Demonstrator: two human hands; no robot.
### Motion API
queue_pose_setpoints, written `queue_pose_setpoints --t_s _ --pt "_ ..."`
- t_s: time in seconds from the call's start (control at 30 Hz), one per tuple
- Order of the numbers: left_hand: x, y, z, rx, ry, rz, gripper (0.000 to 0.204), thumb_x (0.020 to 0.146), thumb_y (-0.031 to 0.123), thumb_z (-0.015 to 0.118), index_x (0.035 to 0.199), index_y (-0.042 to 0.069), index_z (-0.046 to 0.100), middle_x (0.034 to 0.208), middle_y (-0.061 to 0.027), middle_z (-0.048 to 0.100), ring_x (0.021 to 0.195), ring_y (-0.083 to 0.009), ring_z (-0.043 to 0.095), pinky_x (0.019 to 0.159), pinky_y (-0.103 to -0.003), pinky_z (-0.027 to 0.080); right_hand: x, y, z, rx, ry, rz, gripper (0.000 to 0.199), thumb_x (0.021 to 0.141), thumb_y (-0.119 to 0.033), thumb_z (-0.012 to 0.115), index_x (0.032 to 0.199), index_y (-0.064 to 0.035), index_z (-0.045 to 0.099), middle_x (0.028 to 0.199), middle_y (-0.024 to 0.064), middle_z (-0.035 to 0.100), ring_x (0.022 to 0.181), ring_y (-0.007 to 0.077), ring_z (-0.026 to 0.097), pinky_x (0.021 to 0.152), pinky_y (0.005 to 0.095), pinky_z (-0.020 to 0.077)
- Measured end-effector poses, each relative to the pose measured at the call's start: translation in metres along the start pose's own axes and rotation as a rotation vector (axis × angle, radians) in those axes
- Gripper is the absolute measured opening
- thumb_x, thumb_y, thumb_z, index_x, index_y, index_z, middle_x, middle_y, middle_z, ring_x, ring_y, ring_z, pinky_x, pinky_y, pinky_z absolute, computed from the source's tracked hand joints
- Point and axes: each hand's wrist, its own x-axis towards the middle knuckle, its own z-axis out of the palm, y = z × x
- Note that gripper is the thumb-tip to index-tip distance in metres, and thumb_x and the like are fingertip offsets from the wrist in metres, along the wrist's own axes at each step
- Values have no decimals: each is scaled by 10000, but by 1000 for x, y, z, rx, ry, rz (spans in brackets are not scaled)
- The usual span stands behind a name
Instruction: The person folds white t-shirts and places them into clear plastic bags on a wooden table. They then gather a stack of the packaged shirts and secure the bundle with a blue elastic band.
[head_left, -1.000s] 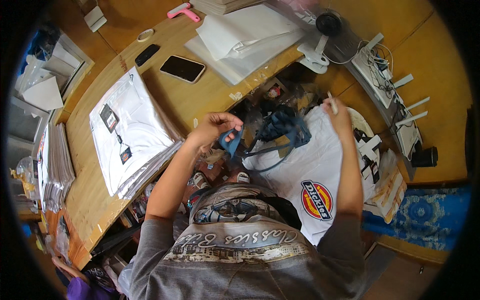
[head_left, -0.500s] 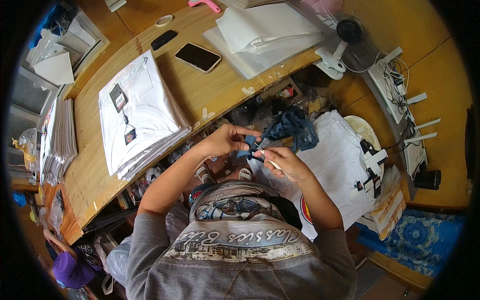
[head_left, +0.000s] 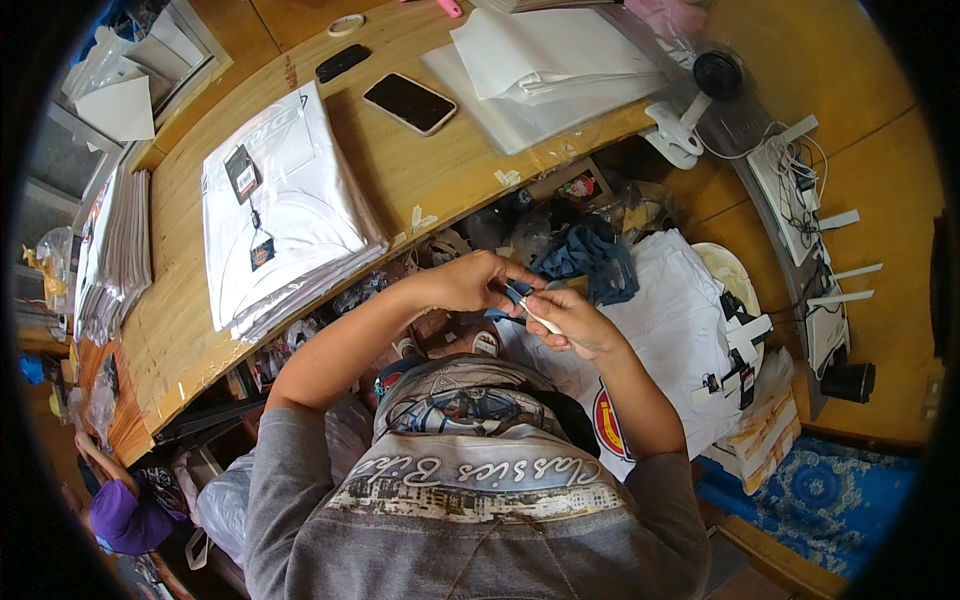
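In front of my body, my left hand (head_left: 478,281) pinches a small piece of dark blue fabric (head_left: 519,289). Close against it, my right hand (head_left: 584,326) is closed round a slim white-handled tool (head_left: 541,321). Its thin tip meets the fabric; its exact kind is too small to tell. Just beyond both hands lies a crumpled bundle of dark blue fabric strips (head_left: 592,258). White shirts (head_left: 672,315) are heaped to the right, under and beside my right forearm, with a round red and yellow print showing on one.
The wooden table (head_left: 390,175) ahead bears a stack of folded white shirts (head_left: 290,210) with black tags, a phone (head_left: 410,103) and plastic sheets (head_left: 520,125). A clip fan (head_left: 715,75) and cabled routers (head_left: 790,190) stand right. A person in purple (head_left: 130,515) is at lower left.
My left hand has drawn closer to my right hand, and its fingers now cover more of the blue fabric. The whole view has shifted slightly.
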Motion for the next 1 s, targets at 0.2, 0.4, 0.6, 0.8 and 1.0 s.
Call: queue_pose_setpoints --t_s 0.2,0.4,0.6,0.8,1.0 --pt "-2 -26 0 120 -22 -91 473 639 -26 603 1092 5 472 949 -144 563 776 -190 542 689 -289 424 0 -6 1 -61 19 -48 269 849 -250 432 891 3 514 531 -17 402 356 14 303 308 147 225" --pt "-16 -76 6 133 -26 -111 514 631 -13 608 1119 29 452 1058 -131 513 963 -214 484 777 -285 407 84 -81 -39 -616 407 -160 242 823 -250 474 841 -19 543 498 -38 381 348 35 317 301 186 231" --pt "-35 -88 11 -112 39 -235 503 654 -26 601 1130 48 457 951 -45 512 809 -140 449 722 -235 384 203 -129 -50 -1266 476 -274 243 777 -240 534 870 -15 556 529 37 463 470 150 468 448 279 377" --pt "-48 -53 -7 -342 197 -91 467 680 -55 571 1123 57 474 987 -16 542 735 -81 452 698 -204 389 158 -98 -7 -841 -61 -510 432 741 -247 588 1111 -70 450 887 63 517 848 177 490 754 279 395" --pt "-39 -19 -28 -355 197 -39 495 686 -67 553 1151 64 447 865 -21 546 673 -63 448 644 -209 401 57 -28 -64 -628 -256 4 343 767 -150 553 1077 -20 484 663 -20 457 601 68 432 564 193 379"
